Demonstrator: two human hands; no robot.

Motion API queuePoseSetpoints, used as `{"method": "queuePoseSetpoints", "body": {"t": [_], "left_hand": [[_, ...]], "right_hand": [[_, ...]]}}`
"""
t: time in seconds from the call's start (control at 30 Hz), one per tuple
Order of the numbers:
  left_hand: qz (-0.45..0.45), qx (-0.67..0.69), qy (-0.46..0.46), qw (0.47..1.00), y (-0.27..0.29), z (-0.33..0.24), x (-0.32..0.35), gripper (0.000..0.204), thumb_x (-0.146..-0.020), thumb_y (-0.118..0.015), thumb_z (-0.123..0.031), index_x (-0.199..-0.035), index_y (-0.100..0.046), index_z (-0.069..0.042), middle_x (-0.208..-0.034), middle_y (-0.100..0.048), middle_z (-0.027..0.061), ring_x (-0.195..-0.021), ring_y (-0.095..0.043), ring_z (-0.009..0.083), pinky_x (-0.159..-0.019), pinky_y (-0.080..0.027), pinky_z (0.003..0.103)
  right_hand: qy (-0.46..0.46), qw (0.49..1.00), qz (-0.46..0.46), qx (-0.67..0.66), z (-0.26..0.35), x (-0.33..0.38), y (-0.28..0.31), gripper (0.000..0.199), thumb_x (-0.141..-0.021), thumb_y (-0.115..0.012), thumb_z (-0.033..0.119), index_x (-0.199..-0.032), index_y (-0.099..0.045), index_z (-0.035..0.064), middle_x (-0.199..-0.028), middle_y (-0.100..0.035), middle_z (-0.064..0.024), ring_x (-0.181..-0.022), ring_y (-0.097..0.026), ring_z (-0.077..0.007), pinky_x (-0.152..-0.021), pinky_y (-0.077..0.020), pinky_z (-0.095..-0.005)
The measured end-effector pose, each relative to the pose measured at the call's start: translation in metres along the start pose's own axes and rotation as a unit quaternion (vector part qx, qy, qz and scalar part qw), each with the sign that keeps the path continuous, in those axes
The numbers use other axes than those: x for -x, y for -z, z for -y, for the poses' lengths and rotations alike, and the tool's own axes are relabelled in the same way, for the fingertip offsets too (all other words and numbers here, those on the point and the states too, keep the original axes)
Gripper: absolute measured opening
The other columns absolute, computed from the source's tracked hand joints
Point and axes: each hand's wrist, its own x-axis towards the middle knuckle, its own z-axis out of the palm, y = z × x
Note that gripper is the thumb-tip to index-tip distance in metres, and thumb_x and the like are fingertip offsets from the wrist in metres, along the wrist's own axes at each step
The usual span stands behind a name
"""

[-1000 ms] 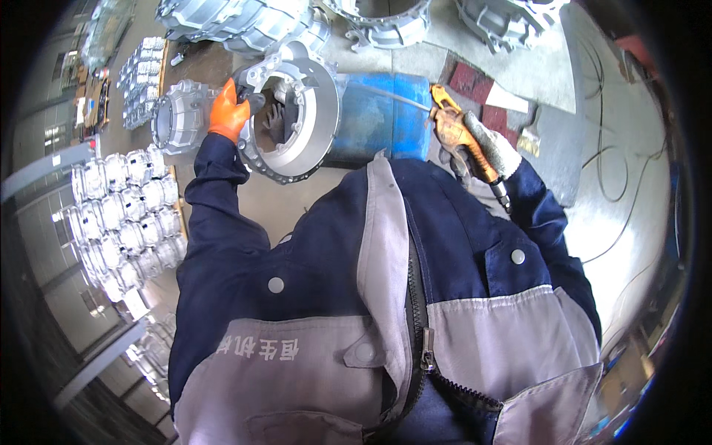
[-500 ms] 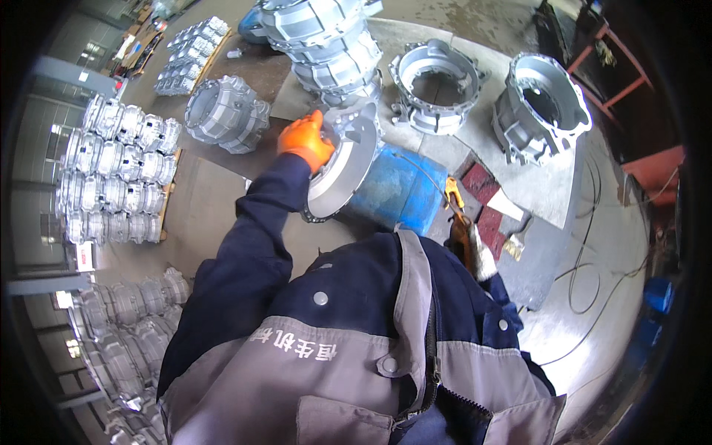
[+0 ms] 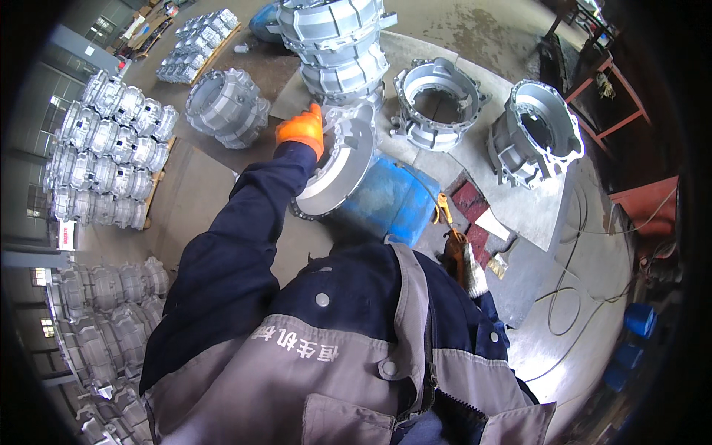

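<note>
A silvery cast metal housing [image 3: 345, 167] lies tilted on its side, up against a blue plastic drum [image 3: 389, 199]. My left hand [image 3: 302, 133], in an orange glove, is closed on the near-left part of its rim; the fingertips are partly hidden. Low on the right, my right hand [image 3: 463, 261] wears a soiled brown glove with a white cuff. Its fingers wrap around a yellow-orange air blow gun [image 3: 443, 208], whose long thin nozzle reaches over the drum toward the housing.
Beyond stands a stack of housings [image 3: 337, 55]. Single housings [image 3: 437, 104], [image 3: 535, 133] rest on grey plates to the right, another [image 3: 228, 109] at left. A brush [image 3: 499, 265] lies near my right hand. Palletised castings [image 3: 111, 156] line the left; hoses [image 3: 571, 289] trail across the right floor.
The view has shifted slightly. My left hand stays at the housing's rim, its fingers a little differently bent. The blow gun remains in my right hand, and the housing keeps its tilted position.
</note>
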Motion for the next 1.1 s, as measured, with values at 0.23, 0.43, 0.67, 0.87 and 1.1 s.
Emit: {"method": "queuePoseSetpoints", "body": {"t": [0.23, 0.43, 0.67, 0.87, 1.1], "left_hand": [[0.064, 0.091, 0.020, 0.994, -0.008, 0.081, -0.039, 0.055, -0.075, -0.053, -0.019, -0.129, -0.041, -0.014, -0.102, -0.061, 0.0146, -0.096, -0.058, 0.0322, -0.079, -0.045, 0.041], [0.013, 0.110, 0.033, 0.993, -0.014, 0.184, -0.093, 0.057, -0.072, -0.055, -0.018, -0.128, -0.044, -0.014, -0.104, -0.061, 0.0144, -0.097, -0.057, 0.0323, -0.081, -0.045, 0.040], [-0.052, 0.047, 0.102, 0.992, 0.029, 0.334, -0.214, 0.050, -0.068, -0.061, -0.019, -0.117, -0.051, -0.015, -0.103, -0.061, 0.0167, -0.100, -0.056, 0.0333, -0.085, -0.044, 0.040], [-0.054, 0.085, 0.270, 0.958, 0.029, 0.500, -0.299, 0.053, -0.065, -0.066, -0.030, -0.112, -0.056, -0.008, -0.113, -0.057, 0.0167, -0.107, -0.054, 0.0304, -0.090, -0.043, 0.037], [0.109, 0.019, 0.188, 0.976, -0.197, 0.654, -0.304, 0.032, -0.074, -0.059, -0.033, -0.099, -0.064, -0.013, -0.103, -0.062, 0.0157, -0.098, -0.059, 0.0286, -0.086, -0.044, 0.039]], "right_hand": [[-0.004, 0.995, 0.026, -0.098, -0.004, -0.020, -0.022, 0.066, -0.078, -0.051, 0.063, -0.115, -0.050, 0.0077, -0.085, -0.059, -0.0080, -0.066, -0.055, -0.0197, -0.058, -0.0443, -0.0302], [-0.011, 0.994, 0.013, -0.107, 0.008, -0.042, -0.097, 0.065, -0.078, -0.053, 0.062, -0.106, -0.053, 0.0039, -0.082, -0.059, -0.0120, -0.064, -0.057, -0.0238, -0.056, -0.0475, -0.0346], [-0.051, 0.996, -0.013, -0.078, 0.016, -0.070, -0.199, 0.065, -0.078, -0.053, 0.062, -0.112, -0.049, 0.0065, -0.086, -0.059, -0.0116, -0.068, -0.057, -0.0238, -0.060, -0.0474, -0.0354], [-0.024, 1.000, -0.008, 0.003, 0.030, -0.084, -0.256, 0.065, -0.079, -0.052, 0.062, -0.117, -0.047, 0.0099, -0.090, -0.057, -0.0104, -0.074, -0.056, -0.0240, -0.065, -0.0466, -0.0367], [-0.076, 0.995, -0.030, -0.055, 0.057, -0.096, -0.296, 0.065, -0.079, -0.051, 0.061, -0.118, -0.046, 0.0102, -0.090, -0.056, -0.0103, -0.075, -0.055, -0.0245, -0.066, -0.0463, -0.0381]]}}
